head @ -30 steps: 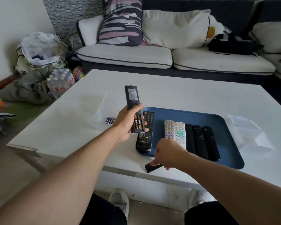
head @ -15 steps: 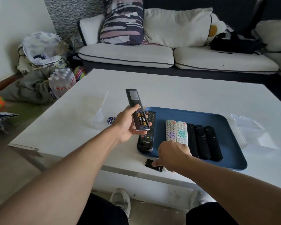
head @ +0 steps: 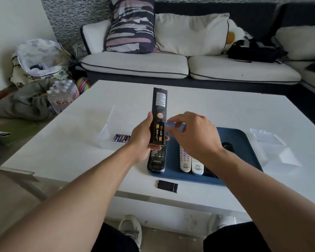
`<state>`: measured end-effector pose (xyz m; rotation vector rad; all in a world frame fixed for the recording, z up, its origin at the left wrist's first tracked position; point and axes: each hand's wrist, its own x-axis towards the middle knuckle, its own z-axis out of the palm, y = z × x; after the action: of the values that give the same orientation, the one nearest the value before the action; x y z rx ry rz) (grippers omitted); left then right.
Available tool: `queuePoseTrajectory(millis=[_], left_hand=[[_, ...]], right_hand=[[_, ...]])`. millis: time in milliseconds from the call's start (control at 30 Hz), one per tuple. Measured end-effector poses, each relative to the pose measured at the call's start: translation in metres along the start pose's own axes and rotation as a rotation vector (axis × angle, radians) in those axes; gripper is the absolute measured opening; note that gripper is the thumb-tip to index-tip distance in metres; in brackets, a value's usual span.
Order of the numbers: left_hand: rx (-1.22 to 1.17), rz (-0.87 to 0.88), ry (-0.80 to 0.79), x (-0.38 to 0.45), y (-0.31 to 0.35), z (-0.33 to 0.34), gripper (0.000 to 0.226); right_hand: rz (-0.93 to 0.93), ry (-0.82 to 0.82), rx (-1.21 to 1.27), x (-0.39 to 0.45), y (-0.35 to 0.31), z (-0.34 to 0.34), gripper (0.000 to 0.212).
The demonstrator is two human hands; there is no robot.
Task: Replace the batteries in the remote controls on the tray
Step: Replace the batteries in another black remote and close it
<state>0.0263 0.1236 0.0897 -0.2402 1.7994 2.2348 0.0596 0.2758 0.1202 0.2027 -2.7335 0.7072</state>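
Note:
My left hand grips a long black remote held back side up above the table, its battery bay open with gold batteries showing. My right hand hovers just right of that bay, fingers loosely curved and holding nothing. The remote's black battery cover lies on the table near the front edge. On the blue tray lie another black remote, two white remotes and dark remotes mostly hidden behind my right arm. Several blue batteries lie left of the tray.
A clear plastic box sits by the blue batteries, and another clear container lies right of the tray. The white table stands before a sofa. Bags and bottled water are on the floor at left.
My right hand let go of the battery cover at the table's front edge and rose to beside the remote's open bay. My left hand lifted the remote a little.

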Motion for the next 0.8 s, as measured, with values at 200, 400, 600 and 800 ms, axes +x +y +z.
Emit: queuePoseTrajectory(millis=[200, 400, 600, 800], left_hand=[[0.041, 0.043, 0.070, -0.003, 0.000, 0.013, 0.052], [0.051, 0.046, 0.093, -0.005, 0.002, 0.013, 0.051], [0.167, 0.086, 0.055, -0.006, -0.002, 0.009, 0.053], [0.234, 0.141, -0.043, -0.006, -0.007, 0.008, 0.056]], right_hand=[[-0.161, -0.110, 0.065, 0.004, 0.001, 0.009, 0.036], [-0.184, -0.088, 0.135, 0.005, 0.002, 0.010, 0.034], [-0.163, -0.150, 0.159, 0.007, -0.001, 0.011, 0.022], [-0.077, -0.195, 0.153, 0.011, 0.001, 0.015, 0.017]])
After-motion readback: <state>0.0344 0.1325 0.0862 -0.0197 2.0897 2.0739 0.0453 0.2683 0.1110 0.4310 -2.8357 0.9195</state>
